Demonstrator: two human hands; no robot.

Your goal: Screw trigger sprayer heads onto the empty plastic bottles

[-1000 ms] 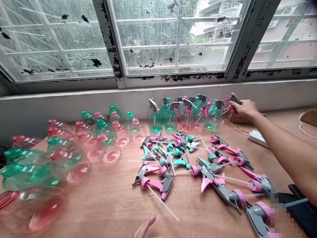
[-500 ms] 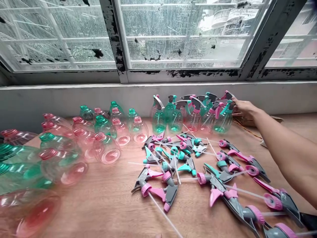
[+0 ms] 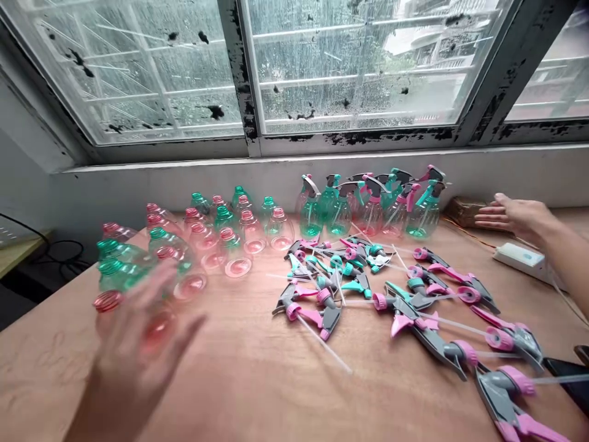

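Note:
My left hand (image 3: 142, 337), smeared by motion, hangs over the near left bottles with thumb and fingers apart. Partly behind it is a clear pink bottle (image 3: 108, 301) without a top; whether the hand touches it I cannot tell. My right hand (image 3: 518, 215) holds nothing, its fingers stretched out to the left beside a brown packet (image 3: 464, 212). To its left stand several pink and green bottles with sprayer tops, the nearest being a green spray bottle (image 3: 423, 215). Loose trigger sprayers (image 3: 331, 316) with straws lie across the middle and right of the table.
Several uncapped bottles (image 3: 237, 261) stand in a group at left. A white power strip (image 3: 522, 261) with a cable lies under my right forearm. Dark flat objects (image 3: 568, 374) rest at the right edge. Behind the table runs a wall with a window (image 3: 377, 67).
My right hand has left the spray bottles and moved right, fingers now straight. My left hand has come into view over the bottles at left. The view has shifted left.

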